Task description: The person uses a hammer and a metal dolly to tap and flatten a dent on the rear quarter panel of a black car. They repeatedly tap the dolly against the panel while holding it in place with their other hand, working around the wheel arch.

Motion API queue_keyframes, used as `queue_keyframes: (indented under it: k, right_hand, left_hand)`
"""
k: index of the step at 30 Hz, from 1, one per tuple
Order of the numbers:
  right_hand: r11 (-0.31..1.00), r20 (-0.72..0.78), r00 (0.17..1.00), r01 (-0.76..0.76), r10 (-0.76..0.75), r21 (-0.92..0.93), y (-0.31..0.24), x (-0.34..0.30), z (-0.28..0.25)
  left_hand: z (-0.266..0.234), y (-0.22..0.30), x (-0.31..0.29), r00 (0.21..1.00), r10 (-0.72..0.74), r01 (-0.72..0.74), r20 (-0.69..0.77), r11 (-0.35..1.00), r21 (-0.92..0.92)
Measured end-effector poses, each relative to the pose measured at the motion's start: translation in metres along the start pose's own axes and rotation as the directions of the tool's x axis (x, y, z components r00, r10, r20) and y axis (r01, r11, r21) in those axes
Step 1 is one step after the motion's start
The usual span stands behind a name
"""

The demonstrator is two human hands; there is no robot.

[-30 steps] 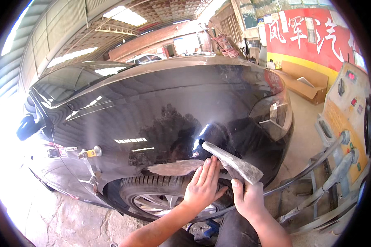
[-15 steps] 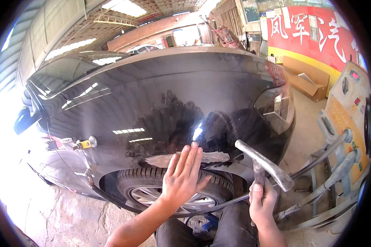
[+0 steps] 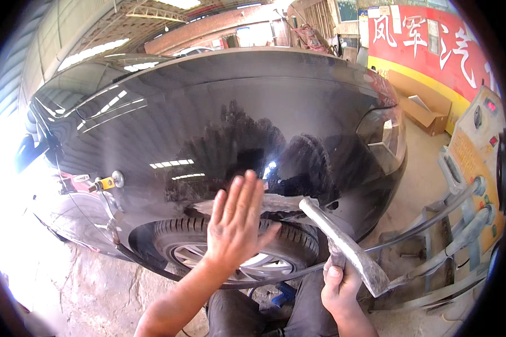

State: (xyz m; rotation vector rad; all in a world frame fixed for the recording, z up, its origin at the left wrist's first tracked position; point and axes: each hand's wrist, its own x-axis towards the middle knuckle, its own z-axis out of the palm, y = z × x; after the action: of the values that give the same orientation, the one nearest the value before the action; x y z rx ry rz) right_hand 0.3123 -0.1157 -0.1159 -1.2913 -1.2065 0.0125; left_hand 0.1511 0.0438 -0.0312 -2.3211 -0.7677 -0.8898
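Observation:
A dark car fender (image 3: 208, 135) spreads before me, dusty and smudged, with a strip of bare metal (image 3: 284, 203) along the edge above the wheel (image 3: 171, 236). My left hand (image 3: 233, 227) is open, fingers stretched upward over the left part of that strip; whether the palm touches the panel I cannot tell. In my right hand (image 3: 341, 289) is a metal hammer (image 3: 343, 244), gripped by its handle just under the head. The long head slants from the wheel arch down to the right. Its handle is mostly hidden by the fist.
A yellow-bodied tool (image 3: 103, 184) with a round end sits against the panel at left. A dark cable (image 3: 298, 283) runs across in front of the wheel. At right stands a machine (image 3: 472, 151) with thick cables, and behind it an open cardboard box (image 3: 421, 109).
My left hand has shifted left and slightly up across the panel. The hammer in my right hand has moved left and down. The view has also shifted a little.

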Motion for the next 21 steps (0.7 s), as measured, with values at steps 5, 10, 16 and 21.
queue_keyframes:
  k: [5,10,16,21]
  right_hand:
    - [0.955,0.013,0.974,0.225,-0.227,-0.191,-0.005,0.022,0.009]
    - [1.000,0.023,1.000,0.009,-0.009,-0.002,-0.008,0.006,0.007]
    - [0.998,0.069,0.998,0.001,0.002,-0.056,-0.011,0.016,0.007]
    - [0.996,0.002,0.999,0.048,-0.048,-0.074,-0.012,0.025,0.013]
  left_hand:
    - [0.001,-0.004,-0.002,0.999,0.007,-0.007,-0.043,1.000,-0.007]
    - [0.004,-0.003,-0.001,0.998,0.015,-0.017,-0.062,0.999,-0.032]
    - [0.003,-0.002,-0.001,0.998,0.023,-0.025,-0.062,0.999,-0.032]
    - [0.003,0.000,-0.001,0.999,0.012,-0.013,-0.036,0.999,-0.031]
